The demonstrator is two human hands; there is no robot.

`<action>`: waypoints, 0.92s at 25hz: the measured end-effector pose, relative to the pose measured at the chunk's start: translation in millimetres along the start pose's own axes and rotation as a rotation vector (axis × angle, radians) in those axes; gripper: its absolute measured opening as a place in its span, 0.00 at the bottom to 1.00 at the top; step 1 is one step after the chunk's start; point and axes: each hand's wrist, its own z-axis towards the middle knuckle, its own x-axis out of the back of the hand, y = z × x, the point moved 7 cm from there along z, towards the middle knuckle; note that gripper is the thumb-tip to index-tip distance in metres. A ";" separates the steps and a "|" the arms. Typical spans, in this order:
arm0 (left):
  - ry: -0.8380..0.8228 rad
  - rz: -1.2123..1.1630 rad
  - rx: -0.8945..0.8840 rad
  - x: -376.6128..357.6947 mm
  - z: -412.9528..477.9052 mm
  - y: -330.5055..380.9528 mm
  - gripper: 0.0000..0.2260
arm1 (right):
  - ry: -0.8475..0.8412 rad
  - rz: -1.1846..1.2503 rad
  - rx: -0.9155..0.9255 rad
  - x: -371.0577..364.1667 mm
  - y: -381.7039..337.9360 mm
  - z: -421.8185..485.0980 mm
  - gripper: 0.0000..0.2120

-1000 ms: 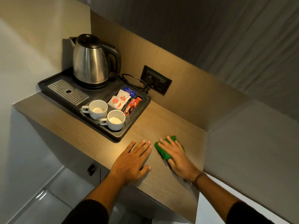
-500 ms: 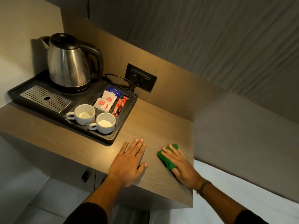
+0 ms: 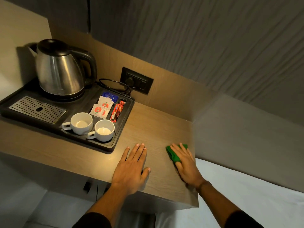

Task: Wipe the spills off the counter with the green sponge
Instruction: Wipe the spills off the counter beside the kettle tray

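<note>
The wooden counter [image 3: 156, 125] runs across the view. The green sponge [image 3: 174, 154] lies near the counter's right edge, mostly covered by my right hand [image 3: 186, 165], which presses flat on it with fingers spread. My left hand [image 3: 131, 168] rests flat on the counter beside it, palm down, fingers together, holding nothing. A few small wet specks glint on the wood just left of my left hand, near the tray's corner. The rest of the sponge is hidden under my right palm.
A black tray [image 3: 118, 142] on the left holds a steel kettle [image 3: 60, 69], two white cups [image 3: 81, 123] [image 3: 104, 130], sachets [image 3: 102, 107] and a metal drip grid [image 3: 37, 109]. A wall socket [image 3: 136, 82] with the kettle cord sits behind. The counter's right edge drops to a white bed surface [image 3: 246, 186].
My right hand has slid the sponge rightward toward the counter's right edge. The left hand stays flat in place. The camera has shifted, bringing the tray nearer.
</note>
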 end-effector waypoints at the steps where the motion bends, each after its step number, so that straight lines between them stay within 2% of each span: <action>1: 0.010 -0.001 0.002 -0.4 -0.2 -0.4 0.34 | 0.039 0.023 -0.107 1.1 -5.7 15.6 0.30; 3: 0.014 -0.007 0.007 -1.7 -0.6 -1.0 0.34 | 0.040 0.071 -0.150 -10.8 -29.1 18.7 0.33; 6: -0.002 -0.003 0.001 -5.6 1.4 -1.3 0.34 | -0.046 0.036 0.054 -32.1 -40.2 -44.6 0.33; 8: -0.016 -0.007 0.001 -6.6 1.9 -1.3 0.34 | -0.052 0.014 0.066 -28.7 -26.9 -76.9 0.32; 11: -0.028 -0.011 -0.002 -6.2 1.3 -2.0 0.34 | 0.060 0.025 -0.107 -17.9 -15.6 -50.8 0.33; 15: -0.058 -0.013 0.001 -1.2 2.5 0.2 0.34 | 0.236 0.059 -0.392 -11.4 -20.9 -0.4 0.30; 17: -0.069 -0.009 0.010 4.1 1.3 2.4 0.34 | 0.273 0.133 -0.446 -11.9 -27.6 -2.3 0.27; 19: -0.058 -0.003 0.025 14.5 -5.4 5.7 0.34 | 0.269 0.132 -0.393 -12.9 -43.8 -13.6 0.25; 23: -0.025 0.043 0.061 31.3 -53.8 4.8 0.35 | 0.196 -0.058 -0.210 -19.1 -80.6 -53.1 0.29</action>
